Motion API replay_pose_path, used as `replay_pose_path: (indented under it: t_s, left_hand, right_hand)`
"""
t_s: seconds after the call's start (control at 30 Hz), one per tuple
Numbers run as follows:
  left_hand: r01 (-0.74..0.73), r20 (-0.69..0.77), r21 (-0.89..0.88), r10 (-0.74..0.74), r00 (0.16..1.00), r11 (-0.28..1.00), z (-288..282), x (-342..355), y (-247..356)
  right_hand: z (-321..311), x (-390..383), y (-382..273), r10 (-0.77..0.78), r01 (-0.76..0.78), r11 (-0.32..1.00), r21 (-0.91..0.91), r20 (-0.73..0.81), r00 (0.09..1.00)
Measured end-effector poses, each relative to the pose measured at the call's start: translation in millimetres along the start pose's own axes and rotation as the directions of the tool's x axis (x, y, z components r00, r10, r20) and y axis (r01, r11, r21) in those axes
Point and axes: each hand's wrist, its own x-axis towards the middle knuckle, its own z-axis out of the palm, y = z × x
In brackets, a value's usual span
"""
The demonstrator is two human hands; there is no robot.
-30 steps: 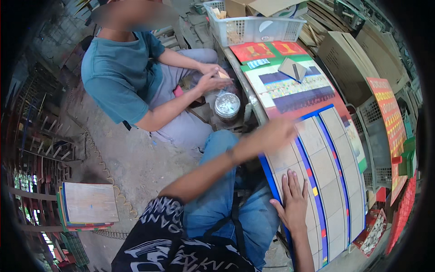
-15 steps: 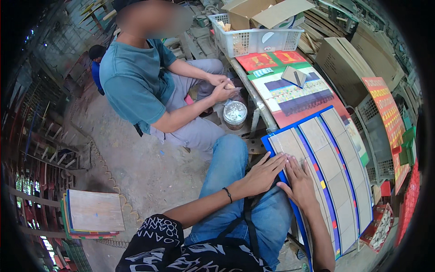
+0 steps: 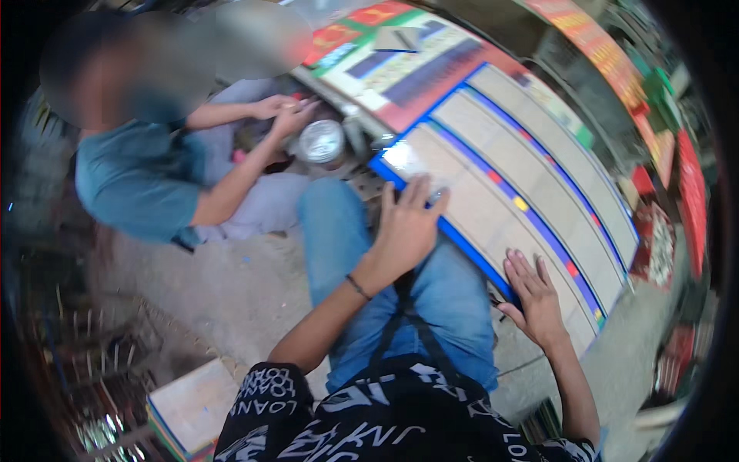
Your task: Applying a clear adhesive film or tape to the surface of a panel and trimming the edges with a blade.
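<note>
Head view: left hand (image 3: 406, 225) and right hand (image 3: 533, 296) lie open, flat on the blue-edged board (image 3: 508, 192).

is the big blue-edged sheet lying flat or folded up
Flat and spread: the blue-edged sheet lies open, its panels side by side, with the left hand and right hand pressed palm-down on its near edge.

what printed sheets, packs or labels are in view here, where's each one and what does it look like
Large printed sheet: flat under the left hand and right hand; pale panels, blue borders, small coloured squares.
Second printed sheet: beyond it, top centre; red, green, dark bands.
Stack of sheets: on the floor, lower left; pale top, coloured edges.
Red printed strip: along the right rim; long, red and orange.
Round lidded container: by the other person's hands; label unclear.
</note>
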Motion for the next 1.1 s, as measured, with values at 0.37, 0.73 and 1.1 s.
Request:
replay_pose_path:
  t_s: [0.37,0.73,1.1]
  left_hand:
    - [-0.04,-0.047,0.067,0.043,0.998,0.997,12.0,12.0,25.4]
    - [0.17,-0.215,-0.17,-0.205,0.955,0.971,16.4,20.2,11.8]
    - [0.154,-0.192,-0.23,-0.2,0.961,0.961,10.4,15.5,-1.6]
  right_hand:
    - [0.5,-77.8,15.4,0.121,-0.121,0.993,0.0,0.012,0.993]
    - [18.3,126.8,-8.2,-0.283,0.269,0.955,-0.121,-0.115,0.952]
    - [5.9,33.7,-9.0,-0.139,0.145,0.988,0.056,-0.098,0.985]
